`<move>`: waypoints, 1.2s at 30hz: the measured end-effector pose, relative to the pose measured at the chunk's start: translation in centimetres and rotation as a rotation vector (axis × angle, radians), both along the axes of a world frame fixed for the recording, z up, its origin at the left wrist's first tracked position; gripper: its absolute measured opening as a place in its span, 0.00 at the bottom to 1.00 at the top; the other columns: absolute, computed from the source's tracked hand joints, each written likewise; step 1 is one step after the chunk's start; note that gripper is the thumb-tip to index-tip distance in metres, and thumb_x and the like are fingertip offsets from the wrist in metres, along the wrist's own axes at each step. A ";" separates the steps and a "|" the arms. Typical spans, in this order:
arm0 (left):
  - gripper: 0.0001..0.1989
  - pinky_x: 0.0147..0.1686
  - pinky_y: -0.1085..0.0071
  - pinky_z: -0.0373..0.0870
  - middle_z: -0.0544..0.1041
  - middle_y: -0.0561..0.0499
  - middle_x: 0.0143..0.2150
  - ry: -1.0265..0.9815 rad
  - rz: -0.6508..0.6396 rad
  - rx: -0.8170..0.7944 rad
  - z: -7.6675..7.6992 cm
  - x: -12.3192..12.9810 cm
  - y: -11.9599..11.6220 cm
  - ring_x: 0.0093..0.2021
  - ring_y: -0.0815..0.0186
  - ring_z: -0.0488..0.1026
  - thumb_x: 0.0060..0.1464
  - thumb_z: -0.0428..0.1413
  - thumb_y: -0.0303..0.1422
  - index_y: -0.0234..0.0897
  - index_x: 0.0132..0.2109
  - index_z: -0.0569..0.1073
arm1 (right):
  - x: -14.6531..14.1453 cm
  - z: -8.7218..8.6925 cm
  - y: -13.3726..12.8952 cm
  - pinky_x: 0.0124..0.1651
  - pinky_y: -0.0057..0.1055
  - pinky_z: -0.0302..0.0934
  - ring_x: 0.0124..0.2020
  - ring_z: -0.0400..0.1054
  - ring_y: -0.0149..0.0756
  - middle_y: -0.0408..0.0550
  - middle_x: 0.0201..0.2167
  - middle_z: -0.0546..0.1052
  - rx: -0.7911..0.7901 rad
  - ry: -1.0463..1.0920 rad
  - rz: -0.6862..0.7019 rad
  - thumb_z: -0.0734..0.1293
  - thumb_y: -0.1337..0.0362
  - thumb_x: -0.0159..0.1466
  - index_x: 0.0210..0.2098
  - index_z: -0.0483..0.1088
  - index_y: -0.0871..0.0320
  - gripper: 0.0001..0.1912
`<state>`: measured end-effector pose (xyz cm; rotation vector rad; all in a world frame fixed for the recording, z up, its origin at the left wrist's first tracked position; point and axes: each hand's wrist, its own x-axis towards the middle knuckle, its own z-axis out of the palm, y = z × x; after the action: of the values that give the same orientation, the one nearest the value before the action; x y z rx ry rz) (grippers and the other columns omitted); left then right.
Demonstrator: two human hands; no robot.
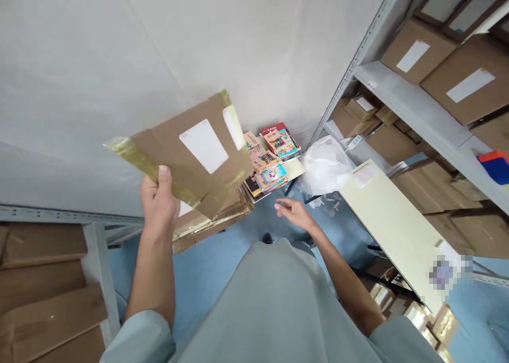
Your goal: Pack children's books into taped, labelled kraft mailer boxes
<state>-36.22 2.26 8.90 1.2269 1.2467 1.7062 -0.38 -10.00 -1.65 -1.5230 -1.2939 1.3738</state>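
Note:
My left hand [159, 201] grips the lower left edge of a flat cardboard parcel [170, 140], thumb on top. Yellowish tape runs along the parcel's edges, and two white labels are stuck on its face. Beneath it lies a stack of similar flat cardboard parcels [214, 220], partly hidden by the held one. My right hand [294, 213] hovers with fingers apart and nothing in it, just in front of several colourful books [274, 175] piled on a small table.
A white plastic bag [324, 164] sits beside the books, with paper scraps on the floor below. To the right stands a long pale table [392, 220]. Shelves [417, 108] loaded with cardboard boxes [463, 90] rise behind it. More boxes [47, 278] fill a rack at left.

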 end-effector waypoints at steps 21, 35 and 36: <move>0.40 0.77 0.56 0.70 0.64 0.44 0.84 0.223 -0.845 -0.191 -6.7 36.8 0.3 0.83 0.53 0.61 0.73 0.52 0.64 0.55 0.83 0.57 | 18.3 -1.6 -17.1 0.56 0.48 0.81 0.50 0.85 0.56 0.54 0.43 0.90 0.223 0.570 -1.262 0.87 0.37 0.48 0.42 0.85 0.54 0.34; 0.38 0.72 0.48 0.74 0.84 0.37 0.65 0.390 -1.518 -0.369 -10.6 65.3 -4.3 0.68 0.45 0.80 0.54 0.73 0.56 0.40 0.62 0.77 | 38.2 -2.6 -30.5 0.52 0.52 0.82 0.46 0.86 0.60 0.52 0.40 0.90 0.008 0.008 -1.257 0.83 0.32 0.54 0.34 0.87 0.54 0.30; 0.37 0.70 0.47 0.75 0.85 0.37 0.63 0.403 -1.512 -0.386 -11.0 66.4 -4.5 0.67 0.45 0.80 0.53 0.73 0.57 0.39 0.60 0.78 | 39.6 -2.8 -30.6 0.53 0.53 0.81 0.46 0.86 0.60 0.53 0.39 0.90 -0.018 -0.038 -1.243 0.81 0.31 0.56 0.32 0.86 0.53 0.30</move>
<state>30.22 -2.20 -2.13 1.5977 0.4219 0.1232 39.17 -40.58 -4.42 -1.8268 -0.1533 0.5164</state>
